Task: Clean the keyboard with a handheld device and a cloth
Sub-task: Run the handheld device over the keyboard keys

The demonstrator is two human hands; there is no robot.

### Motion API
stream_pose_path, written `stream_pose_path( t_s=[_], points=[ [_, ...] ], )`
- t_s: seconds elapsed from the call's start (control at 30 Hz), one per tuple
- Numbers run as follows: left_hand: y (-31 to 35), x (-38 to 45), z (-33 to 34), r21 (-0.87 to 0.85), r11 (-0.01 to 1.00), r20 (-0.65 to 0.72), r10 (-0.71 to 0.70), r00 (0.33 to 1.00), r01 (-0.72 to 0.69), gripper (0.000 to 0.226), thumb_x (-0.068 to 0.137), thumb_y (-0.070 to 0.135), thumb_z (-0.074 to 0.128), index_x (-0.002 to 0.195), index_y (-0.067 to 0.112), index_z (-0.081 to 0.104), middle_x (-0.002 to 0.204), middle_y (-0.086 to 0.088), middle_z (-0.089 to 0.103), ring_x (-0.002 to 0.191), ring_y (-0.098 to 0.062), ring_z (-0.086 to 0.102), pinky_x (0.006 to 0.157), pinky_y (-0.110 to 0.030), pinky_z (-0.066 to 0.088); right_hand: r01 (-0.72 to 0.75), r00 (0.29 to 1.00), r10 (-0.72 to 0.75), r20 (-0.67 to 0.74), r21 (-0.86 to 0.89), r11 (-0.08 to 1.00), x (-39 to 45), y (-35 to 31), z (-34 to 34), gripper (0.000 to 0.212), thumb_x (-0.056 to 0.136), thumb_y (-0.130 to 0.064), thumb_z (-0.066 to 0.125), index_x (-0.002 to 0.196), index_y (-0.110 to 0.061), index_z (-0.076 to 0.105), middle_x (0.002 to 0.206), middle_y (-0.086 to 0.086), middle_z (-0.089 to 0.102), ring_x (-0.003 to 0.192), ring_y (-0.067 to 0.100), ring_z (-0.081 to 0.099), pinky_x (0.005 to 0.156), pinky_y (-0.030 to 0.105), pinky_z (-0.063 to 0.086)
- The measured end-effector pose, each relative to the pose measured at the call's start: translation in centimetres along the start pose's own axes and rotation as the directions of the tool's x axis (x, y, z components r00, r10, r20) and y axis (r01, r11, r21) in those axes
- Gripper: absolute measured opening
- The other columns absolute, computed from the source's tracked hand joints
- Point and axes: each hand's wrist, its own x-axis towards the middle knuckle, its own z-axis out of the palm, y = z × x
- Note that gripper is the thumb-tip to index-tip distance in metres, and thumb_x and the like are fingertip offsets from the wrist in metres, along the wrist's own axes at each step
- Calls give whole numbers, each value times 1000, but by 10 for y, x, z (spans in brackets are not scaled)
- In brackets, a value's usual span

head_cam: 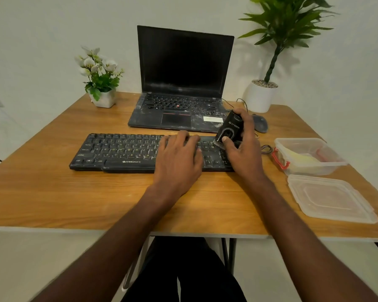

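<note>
A black keyboard (pixel 118 152) lies across the middle of the wooden table (pixel 52 192). My left hand (pixel 179 158) rests flat on its right-centre keys, fingers spread. My right hand (pixel 244 147) grips a small black handheld device (pixel 230 127), tilted, with its brush end touching the keys at the keyboard's right end. A yellowish cloth (pixel 301 159) lies inside a clear plastic box (pixel 327 165) to the right of the keyboard.
An open dusty black laptop (pixel 183 83) stands behind the keyboard, a black mouse (pixel 260 124) to its right. The box's clear lid (pixel 330 198) lies near the front right edge. A flower pot (pixel 103 97) stands back left, a white plant pot (pixel 260 97) back right.
</note>
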Motion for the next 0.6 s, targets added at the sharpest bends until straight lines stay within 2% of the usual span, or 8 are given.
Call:
stream_pose_path(
  t_s=[0.13,0.27,0.43,0.6],
  points=[
    [18,7,17,21,999,61,28,998,-29,41,107,47,42,137,24,59,135,-1,56,127,-21,53,121,-52,32,-1,1000,1,4,70,998,2,4,0,74,94,-5,66,151,-41,35,144,3,49,110,7,65,75,24,61],
    [17,8,22,42,999,64,29,998,-32,42,104,46,39,134,24,59,135,0,55,127,-20,52,121,-53,32,-1,999,6,-54,95,995,2,4,-1,74,92,-4,67,150,-40,37,145,2,49,116,9,63,79,25,61],
    [17,6,19,64,998,70,17,997,-22,43,104,48,41,136,25,57,135,-1,53,128,-21,51,124,-53,29,45,996,-48,75,37,998,-1,3,-3,72,91,-2,67,148,-39,42,140,-11,49,116,1,60,81,28,62],
    [19,6,17,68,998,76,-7,997,2,43,103,49,40,134,25,58,134,-2,53,126,-23,51,123,-54,28,28,998,-31,-53,-59,998,0,2,-2,72,92,-3,67,148,-40,41,141,-6,52,121,9,60,85,30,62]
  ],
)
